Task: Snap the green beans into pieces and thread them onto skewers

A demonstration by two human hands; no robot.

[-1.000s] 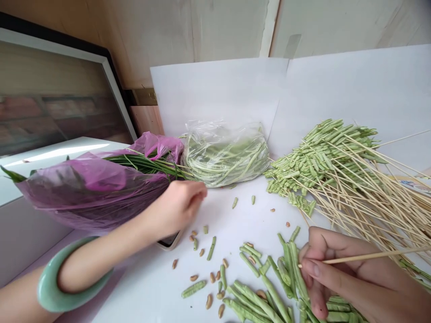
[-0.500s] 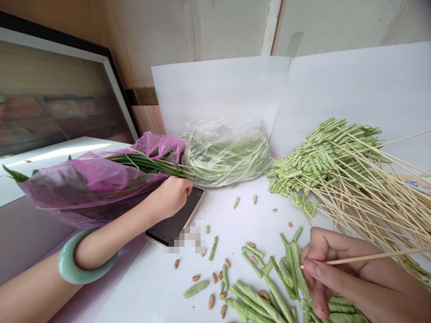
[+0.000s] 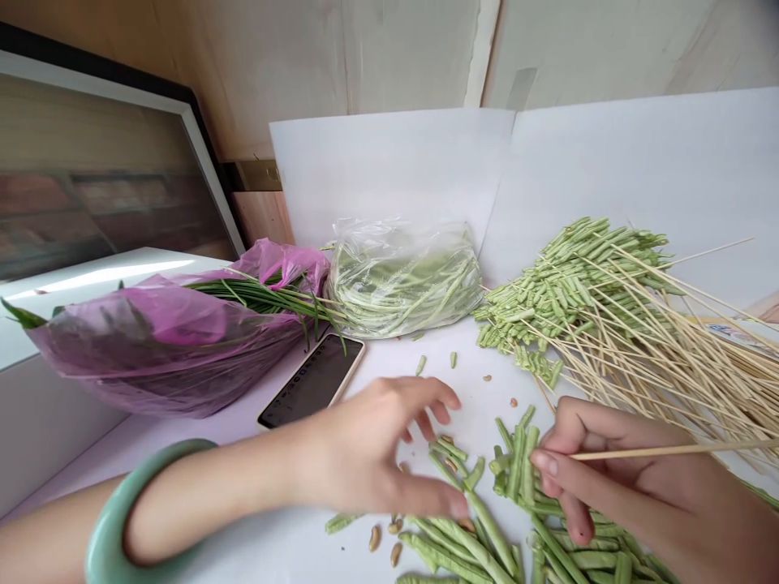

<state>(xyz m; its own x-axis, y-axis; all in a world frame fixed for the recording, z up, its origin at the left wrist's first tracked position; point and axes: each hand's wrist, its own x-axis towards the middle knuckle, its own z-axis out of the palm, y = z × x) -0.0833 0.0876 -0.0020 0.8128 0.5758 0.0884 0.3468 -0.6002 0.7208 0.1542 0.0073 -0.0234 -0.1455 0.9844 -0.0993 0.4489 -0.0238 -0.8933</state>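
Note:
My left hand [image 3: 377,454], with a green bangle [image 3: 113,535] on the wrist, hovers over the cut green bean pieces [image 3: 456,543]. Its thumb and fingers are apart and nothing is between them. My right hand [image 3: 645,495] pinches a thin wooden skewer [image 3: 663,448] between thumb and forefinger; the skewer's tip is hidden by the fingers. More bean pieces lie beneath that hand. Loose tan beans [image 3: 374,537] are scattered by the pile, partly covered by my left hand.
Skewers threaded with bean pieces [image 3: 578,284] are heaped at the back right. A clear bag of long beans [image 3: 405,284] stands at the back middle. On the left are a purple bag [image 3: 176,349] of green stalks and a phone [image 3: 313,377]. A framed panel [image 3: 109,170] leans behind.
My left hand has come away from over the phone, moving right and nearer to the bean pile, and its closed fingers have opened. My right hand still holds the skewer in nearly the same place.

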